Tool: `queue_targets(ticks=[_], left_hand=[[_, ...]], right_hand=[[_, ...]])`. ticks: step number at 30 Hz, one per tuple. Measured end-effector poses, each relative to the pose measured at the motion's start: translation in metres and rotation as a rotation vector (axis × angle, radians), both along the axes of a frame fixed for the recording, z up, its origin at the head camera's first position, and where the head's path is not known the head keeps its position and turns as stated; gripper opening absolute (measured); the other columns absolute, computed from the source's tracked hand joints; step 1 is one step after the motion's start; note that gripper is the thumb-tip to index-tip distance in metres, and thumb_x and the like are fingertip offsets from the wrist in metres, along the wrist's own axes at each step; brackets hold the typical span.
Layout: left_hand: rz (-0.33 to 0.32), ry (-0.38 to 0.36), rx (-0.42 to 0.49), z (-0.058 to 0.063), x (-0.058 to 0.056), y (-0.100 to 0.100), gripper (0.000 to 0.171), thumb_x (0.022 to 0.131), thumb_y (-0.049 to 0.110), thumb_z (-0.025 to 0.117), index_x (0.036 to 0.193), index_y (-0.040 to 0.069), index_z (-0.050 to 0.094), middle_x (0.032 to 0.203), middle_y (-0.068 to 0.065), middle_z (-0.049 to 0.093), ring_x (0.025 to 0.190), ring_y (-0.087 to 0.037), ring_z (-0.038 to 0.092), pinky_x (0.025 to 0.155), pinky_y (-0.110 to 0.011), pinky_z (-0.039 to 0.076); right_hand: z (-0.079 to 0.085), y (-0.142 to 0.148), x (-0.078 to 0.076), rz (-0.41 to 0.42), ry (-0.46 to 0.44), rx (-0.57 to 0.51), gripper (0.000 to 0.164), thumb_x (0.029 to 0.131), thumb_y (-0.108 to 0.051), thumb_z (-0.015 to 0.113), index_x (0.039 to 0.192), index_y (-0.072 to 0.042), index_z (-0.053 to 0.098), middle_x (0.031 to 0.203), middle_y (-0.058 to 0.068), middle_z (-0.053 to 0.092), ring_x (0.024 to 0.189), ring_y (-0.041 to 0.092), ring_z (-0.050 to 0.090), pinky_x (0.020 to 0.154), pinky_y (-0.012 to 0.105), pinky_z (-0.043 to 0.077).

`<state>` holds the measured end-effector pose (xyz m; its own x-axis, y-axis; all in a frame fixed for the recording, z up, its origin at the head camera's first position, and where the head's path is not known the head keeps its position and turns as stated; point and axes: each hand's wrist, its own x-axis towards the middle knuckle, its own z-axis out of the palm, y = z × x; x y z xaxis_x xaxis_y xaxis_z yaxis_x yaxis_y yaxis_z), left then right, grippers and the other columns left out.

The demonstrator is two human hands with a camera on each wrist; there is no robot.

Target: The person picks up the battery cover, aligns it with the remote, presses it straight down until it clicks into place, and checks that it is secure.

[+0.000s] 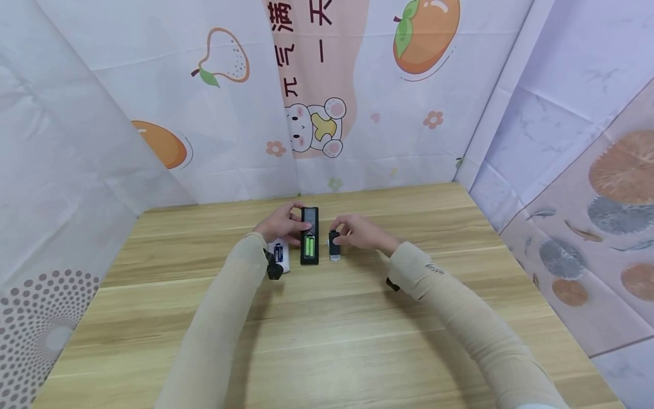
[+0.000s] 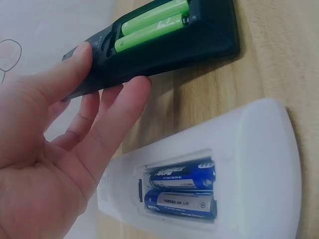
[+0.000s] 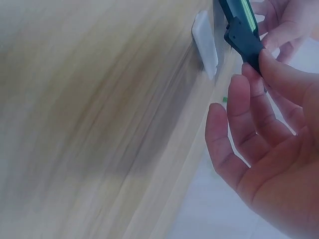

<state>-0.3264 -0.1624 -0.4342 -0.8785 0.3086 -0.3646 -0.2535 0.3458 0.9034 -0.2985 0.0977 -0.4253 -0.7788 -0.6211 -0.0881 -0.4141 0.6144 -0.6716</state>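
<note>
My left hand grips a black remote control by its far part, thumb on the back and fingers along the side. Two green batteries lie in its uncovered compartment. Between the thumb and fingers of my right hand is a black battery cover, held just right of the remote. A white remote control rests on the table below my left hand, back side up, with two blue batteries showing in its compartment. Near the black cover lies a small white cover, partly hidden in the head view.
The wood-grain table spreads under both arms. A printed curtain hangs along its far edge, and another patterned sheet stands at the right. A dark wrist camera sits beside the white remote.
</note>
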Motion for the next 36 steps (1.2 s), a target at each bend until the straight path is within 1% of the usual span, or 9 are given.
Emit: queue_targets(ticks=[4, 8, 13, 17, 21, 26, 33, 36], left_hand=[[0.004, 0.006, 0.001, 0.000, 0.001, -0.001, 0.066, 0.095, 0.005, 0.071, 0.148, 0.016, 0.033, 0.125, -0.023, 0.051, 0.097, -0.034, 0.065, 0.079, -0.053, 0.061], [0.013, 0.011, -0.003, -0.002, 0.002, -0.002, 0.065, 0.095, 0.004, 0.071, 0.147, 0.013, 0.032, 0.123, -0.023, 0.053, 0.093, -0.034, 0.066, 0.079, -0.053, 0.061], [0.039, -0.002, 0.011, -0.005, 0.004, -0.002, 0.065, 0.094, 0.004, 0.072, 0.147, 0.012, 0.033, 0.125, -0.023, 0.053, 0.093, -0.034, 0.067, 0.082, -0.053, 0.060], [0.056, -0.007, 0.023, -0.007, 0.006, -0.003, 0.066, 0.094, 0.005, 0.072, 0.148, 0.014, 0.034, 0.126, -0.023, 0.052, 0.094, -0.034, 0.067, 0.084, -0.053, 0.059], [0.052, 0.006, 0.039, -0.009, 0.005, -0.004, 0.067, 0.094, 0.006, 0.073, 0.148, 0.015, 0.035, 0.125, -0.022, 0.051, 0.093, -0.034, 0.066, 0.083, -0.053, 0.059], [0.037, 0.003, 0.060, -0.009, 0.004, -0.005, 0.068, 0.095, 0.006, 0.072, 0.150, 0.015, 0.033, 0.124, -0.022, 0.050, 0.093, -0.034, 0.065, 0.087, -0.056, 0.057], [0.031, 0.004, 0.040, -0.006, 0.005, -0.005, 0.063, 0.098, 0.009, 0.068, 0.150, 0.015, 0.033, 0.127, -0.021, 0.050, 0.094, -0.032, 0.066, 0.086, -0.052, 0.059], [0.031, 0.008, 0.032, -0.006, 0.005, -0.006, 0.060, 0.100, 0.011, 0.066, 0.150, 0.016, 0.033, 0.127, -0.021, 0.050, 0.093, -0.031, 0.066, 0.084, -0.051, 0.059]], right_hand=[[0.000, -0.005, 0.000, 0.000, 0.004, -0.011, 0.030, 0.098, -0.017, 0.070, 0.126, -0.008, 0.065, 0.104, 0.008, 0.071, 0.093, 0.019, 0.067, 0.080, 0.035, 0.057], [-0.003, -0.009, 0.001, -0.006, 0.028, -0.030, 0.030, 0.097, -0.017, 0.071, 0.126, -0.008, 0.066, 0.100, 0.007, 0.071, 0.091, 0.019, 0.067, 0.080, 0.033, 0.057], [-0.006, -0.015, 0.003, -0.003, 0.042, -0.074, 0.033, 0.097, -0.016, 0.072, 0.127, -0.004, 0.065, 0.095, 0.007, 0.071, 0.089, 0.019, 0.067, 0.079, 0.034, 0.057], [-0.008, -0.019, 0.004, -0.011, 0.062, -0.088, 0.033, 0.096, -0.015, 0.072, 0.126, -0.003, 0.065, 0.093, 0.006, 0.071, 0.086, 0.018, 0.067, 0.077, 0.033, 0.057], [-0.009, -0.023, 0.005, -0.011, 0.081, -0.096, 0.032, 0.096, -0.014, 0.073, 0.125, -0.002, 0.066, 0.092, 0.006, 0.071, 0.085, 0.017, 0.067, 0.076, 0.031, 0.058], [-0.008, -0.028, 0.006, -0.008, 0.087, -0.103, 0.030, 0.096, -0.013, 0.073, 0.123, -0.003, 0.066, 0.091, 0.006, 0.071, 0.084, 0.017, 0.067, 0.075, 0.031, 0.058], [-0.010, -0.036, 0.007, -0.015, 0.104, -0.108, 0.028, 0.095, -0.013, 0.074, 0.120, -0.005, 0.067, 0.094, 0.006, 0.071, 0.084, 0.014, 0.067, 0.074, 0.028, 0.057], [-0.009, -0.040, 0.008, -0.022, 0.101, -0.104, 0.027, 0.094, -0.014, 0.075, 0.119, -0.005, 0.067, 0.094, 0.005, 0.071, 0.083, 0.014, 0.066, 0.071, 0.027, 0.057]])
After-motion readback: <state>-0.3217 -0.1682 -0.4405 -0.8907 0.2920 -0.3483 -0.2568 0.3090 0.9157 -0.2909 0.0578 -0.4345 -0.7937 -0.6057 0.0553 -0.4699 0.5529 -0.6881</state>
